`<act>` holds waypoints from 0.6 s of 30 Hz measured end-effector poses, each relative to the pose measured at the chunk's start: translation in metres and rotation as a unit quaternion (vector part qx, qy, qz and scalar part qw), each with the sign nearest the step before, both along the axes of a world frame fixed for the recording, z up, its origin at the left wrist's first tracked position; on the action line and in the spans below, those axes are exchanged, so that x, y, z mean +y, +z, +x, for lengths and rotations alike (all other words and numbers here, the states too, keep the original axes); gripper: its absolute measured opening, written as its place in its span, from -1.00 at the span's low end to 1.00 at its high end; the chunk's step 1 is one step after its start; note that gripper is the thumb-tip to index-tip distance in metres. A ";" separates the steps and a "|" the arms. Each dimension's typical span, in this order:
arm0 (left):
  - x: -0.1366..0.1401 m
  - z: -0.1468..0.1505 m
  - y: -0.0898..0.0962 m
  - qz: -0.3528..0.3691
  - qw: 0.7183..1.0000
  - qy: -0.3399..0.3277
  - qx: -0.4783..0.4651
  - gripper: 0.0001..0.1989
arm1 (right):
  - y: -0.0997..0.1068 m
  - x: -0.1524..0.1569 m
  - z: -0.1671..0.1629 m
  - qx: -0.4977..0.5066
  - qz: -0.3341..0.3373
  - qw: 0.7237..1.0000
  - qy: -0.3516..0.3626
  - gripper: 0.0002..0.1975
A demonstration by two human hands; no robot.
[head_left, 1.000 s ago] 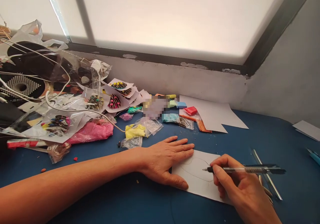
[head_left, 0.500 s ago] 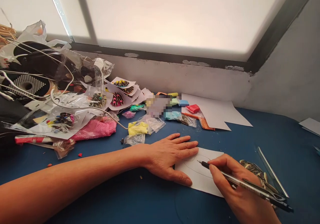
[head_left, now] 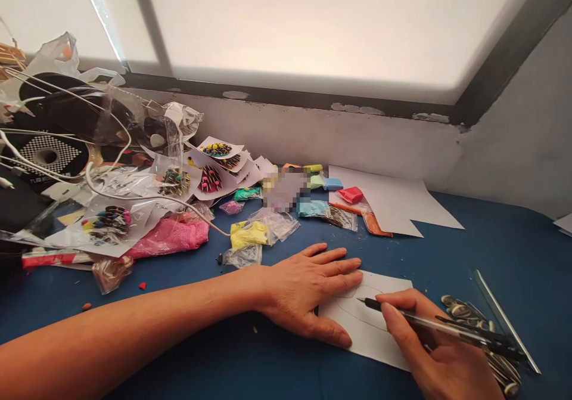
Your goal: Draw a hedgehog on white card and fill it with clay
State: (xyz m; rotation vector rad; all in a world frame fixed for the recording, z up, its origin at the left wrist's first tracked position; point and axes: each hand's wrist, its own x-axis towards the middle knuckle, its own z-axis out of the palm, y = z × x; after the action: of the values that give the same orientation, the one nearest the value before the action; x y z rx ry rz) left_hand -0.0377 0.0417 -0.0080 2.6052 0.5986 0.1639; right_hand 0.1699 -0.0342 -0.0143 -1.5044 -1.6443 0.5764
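My left hand (head_left: 308, 290) lies flat with fingers spread, pressing on the left part of a white sheet of paper (head_left: 375, 346). Curved pencil-thin lines are drawn on the sheet, partly covered by my hands. My right hand (head_left: 438, 340) grips a pen (head_left: 415, 319) with a clear barrel and a black tip section. The pen's point is at the paper, close to the drawn outline; whether it touches I cannot tell. Beside and partly behind my right hand lies a pile of striped sunflower seeds (head_left: 469, 313). A clear rod (head_left: 504, 316) rests to their right.
Small packets of coloured clay, among them a yellow packet (head_left: 248, 234) and a red packet (head_left: 350, 195), lie beyond my hands. White paper (head_left: 393, 200) lies near the wall. At left are seed-decorated cards (head_left: 212, 176), a pink cloth-like bundle (head_left: 172, 233), plastic bags and a white cable (head_left: 147, 197).
The view has shifted slightly, so the table things sit a little lower and further right. My right hand still holds the pen, its point near the drawn lines; my left hand stays on the paper.
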 end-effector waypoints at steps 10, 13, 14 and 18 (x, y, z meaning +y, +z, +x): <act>0.000 0.000 -0.001 0.002 1.000 -0.001 -0.008 -0.18 | -0.005 0.003 0.004 -0.050 0.041 0.998 0.020 -0.83; 0.000 0.000 -0.001 0.004 1.000 -0.001 -0.005 -0.17 | -0.005 0.004 0.004 -0.063 0.050 0.996 0.024 -0.83; 0.000 0.000 -0.001 0.004 1.000 0.000 -0.004 -0.17 | -0.005 0.004 0.004 -0.068 0.052 0.996 0.024 -0.83; 0.000 0.000 -0.001 0.000 1.000 0.001 -0.005 -0.17 | -0.006 0.005 0.006 -0.092 0.056 0.994 0.033 -0.81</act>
State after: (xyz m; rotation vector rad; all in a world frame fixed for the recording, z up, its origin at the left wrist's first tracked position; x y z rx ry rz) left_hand -0.0376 0.0419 -0.0092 2.6022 0.5970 0.1784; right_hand 0.1761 -0.0297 -0.0199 -1.4611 -1.8421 0.3815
